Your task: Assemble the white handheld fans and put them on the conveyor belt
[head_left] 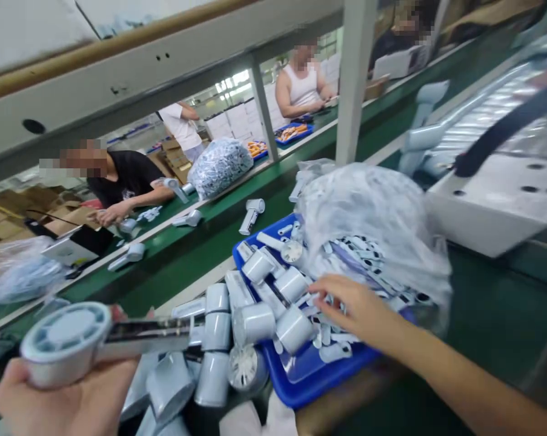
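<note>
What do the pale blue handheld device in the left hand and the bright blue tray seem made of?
The pale blue handheld device looks like glossy moulded plastic: smooth curves, soft highlights. The bright blue tray is probably moulded plastic too, judging by its rounded, shiny rim.

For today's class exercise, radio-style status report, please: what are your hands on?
Left hand holding pale blue handheld appliance. Right hand, fingers on small white parts in blue plastic tray. Clear plastic bag behind them.

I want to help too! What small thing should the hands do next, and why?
Probably the right hand should pick up one small white piece from the blue tray, because its fingers are already right there, while the left hand is busy holding a white fan.
</note>
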Motion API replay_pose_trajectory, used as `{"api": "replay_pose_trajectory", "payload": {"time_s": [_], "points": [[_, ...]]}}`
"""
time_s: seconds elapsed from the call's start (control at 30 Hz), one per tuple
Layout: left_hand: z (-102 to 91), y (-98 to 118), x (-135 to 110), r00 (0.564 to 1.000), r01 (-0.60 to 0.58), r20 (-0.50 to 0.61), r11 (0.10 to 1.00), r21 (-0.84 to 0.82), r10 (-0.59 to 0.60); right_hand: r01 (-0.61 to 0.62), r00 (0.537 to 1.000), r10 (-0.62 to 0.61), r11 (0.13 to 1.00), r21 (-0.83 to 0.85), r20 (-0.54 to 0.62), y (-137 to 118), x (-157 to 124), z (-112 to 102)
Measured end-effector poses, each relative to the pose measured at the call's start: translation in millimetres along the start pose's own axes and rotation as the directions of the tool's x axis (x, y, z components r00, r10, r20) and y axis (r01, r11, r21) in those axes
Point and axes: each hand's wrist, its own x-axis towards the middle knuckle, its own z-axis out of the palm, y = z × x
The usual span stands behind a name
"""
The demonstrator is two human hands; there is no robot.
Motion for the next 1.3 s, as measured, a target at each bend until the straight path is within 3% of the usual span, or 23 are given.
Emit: {"api": "replay_pose_trajectory", "payload": {"time_s": [0.07,0.13,0.2,0.27,0.37,0.43,0.53,0.7,0.87,0.97,1.07,1.17,1.3], "points": [[-5.8,-8.1,-10.2,0.975,0.106,-0.174,0.979,-0.173,-0.136,-0.066,0.998,0.067,0.979,-0.195,-0.001,14.6,2.0,-11.1],[-4.3,-13.4,-17.6,0.936,0.156,-0.248,0.927,-0.342,-0.249,-0.069,0.992,0.101,0.938,-0.339,0.078,24.8,1.9,-16.3],[-1.6,-15.4,-25.5,0.944,0.159,-0.194,0.882,-0.444,-0.268,-0.006,0.976,0.099,0.901,-0.433,0.193,29.2,3.0,-16.4],[-1.0,-15.8,-34.4,0.969,0.188,-0.053,0.86,-0.474,-0.241,0.085,0.953,0.069,0.874,-0.478,0.296,29.6,7.0,-14.1],[-2.7,-16.9,-47.2,0.966,0.258,0.137,0.879,-0.401,-0.221,0.178,0.918,0.024,0.866,-0.467,0.396,28.0,16.8,-11.4],[-3.8,-18.7,-53.0,0.968,0.236,0.168,0.896,-0.377,-0.184,0.195,0.907,0.016,0.869,-0.454,0.421,27.5,22.6,-10.9],[-5.4,-21.8,-56.4,0.972,0.216,0.181,0.872,-0.439,-0.15,0.206,0.909,-0.007,0.877,-0.434,0.418,27.5,26.7,-10.8],[-9.4,-28.4,-55.1,0.891,0.445,0.334,0.739,-0.506,-0.308,0.214,0.929,-0.082,0.916,-0.34,0.362,33.2,24.7,-11.7],[-8.4,-40.1,-58.9,0.923,0.381,0.211,0.842,-0.382,-0.321,0.107,0.984,-0.073,0.97,-0.219,0.16,32.6,20.3,-9.5],[-6.8,-44.6,-67.1,0.91,0.393,0.284,0.843,-0.367,-0.301,-0.056,0.998,0.058,0.99,0.133,-0.01,1.8,17.4,-1.0],[-6.2,-46.7,-76.4,0.907,0.339,0.378,0.855,-0.392,-0.185,-0.166,0.986,0.157,0.912,0.376,0.055,-53.5,14.7,10.1],[-7.0,-48.5,-82.6,0.91,0.228,0.413,0.879,-0.419,-0.039,-0.178,0.974,0.081,0.849,0.498,0.212,-110.9,15.7,23.2],[-9.1,-50.1,-84.6,0.907,0.133,0.418,0.901,-0.414,0.058,-0.134,0.973,-0.046,0.678,0.723,0.224,-154.4,25.6,45.1]]}}
